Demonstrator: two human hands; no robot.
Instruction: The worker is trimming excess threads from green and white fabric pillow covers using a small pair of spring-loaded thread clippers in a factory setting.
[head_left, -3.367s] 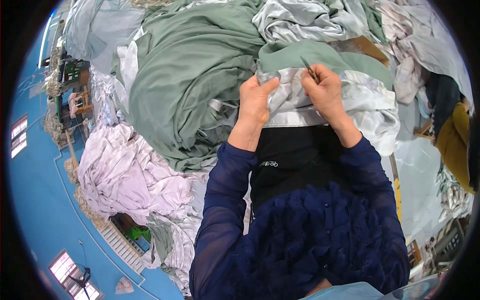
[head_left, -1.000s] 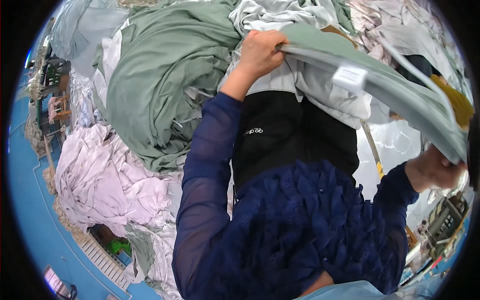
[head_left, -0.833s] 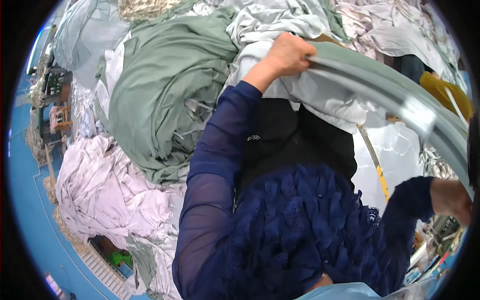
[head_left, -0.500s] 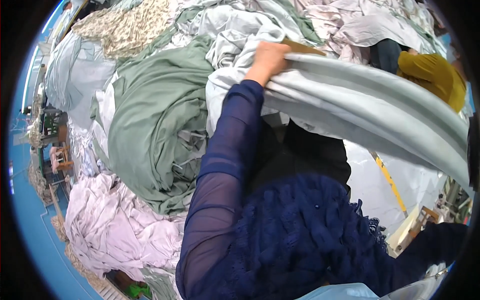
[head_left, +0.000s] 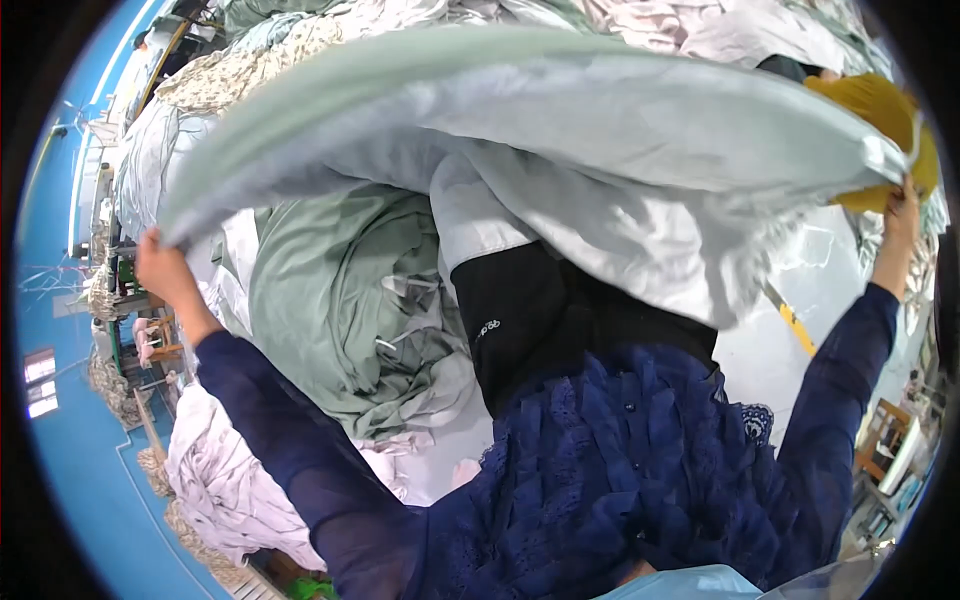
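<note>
A large pale green and grey-white cloth billows between my two spread arms, its upper edge arching across the view. At the far left, my left hand is closed on one corner of it. My right hand grips the opposite end at the far right, beside the mustard sleeve of another person. The cloth's lower part hangs in folds in front of my dark trousers. Beneath its left side lies a bundled green cloth with white ties showing.
Crumpled pinkish cloth lies at lower left. Patterned cream fabric and more pale heaps fill the back. A person in a mustard top is at the far right. Yellow tape marks the grey floor.
My left hand has swung from the upper middle out to the far left, spreading the cloth wide. My right hand has come into view at the right. The cloth has lifted into an arch.
</note>
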